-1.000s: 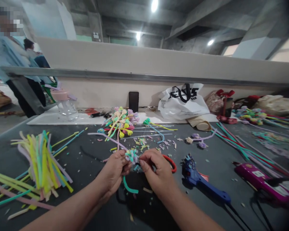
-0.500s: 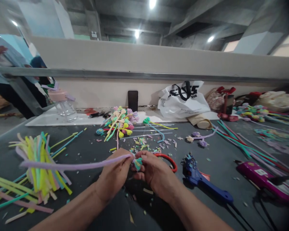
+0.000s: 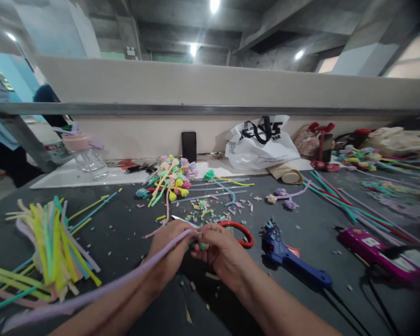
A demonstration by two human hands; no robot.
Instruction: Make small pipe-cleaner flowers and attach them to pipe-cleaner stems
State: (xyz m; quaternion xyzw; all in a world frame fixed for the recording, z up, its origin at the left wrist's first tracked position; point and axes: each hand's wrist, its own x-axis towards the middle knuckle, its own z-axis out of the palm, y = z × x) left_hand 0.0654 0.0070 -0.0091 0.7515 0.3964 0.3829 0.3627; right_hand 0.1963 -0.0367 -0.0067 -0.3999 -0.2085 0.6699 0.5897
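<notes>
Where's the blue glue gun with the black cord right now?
In the head view, the blue plastic glue gun lies on the dark tabletop, right of the right hand, between the red looped scissor handle and the magenta tool.

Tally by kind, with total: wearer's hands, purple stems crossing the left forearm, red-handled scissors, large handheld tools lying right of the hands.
Hands: 2 (left hand, right hand)
Purple stem: 1
Red-handled scissors: 1
Large tools: 2 (blue tool, magenta tool)
Total: 6

1 long lavender stem (image 3: 100,290), fuzzy, gently curved, green tuft (image 3: 203,245) mostly hidden between hands (image 3: 171,245)
</notes>
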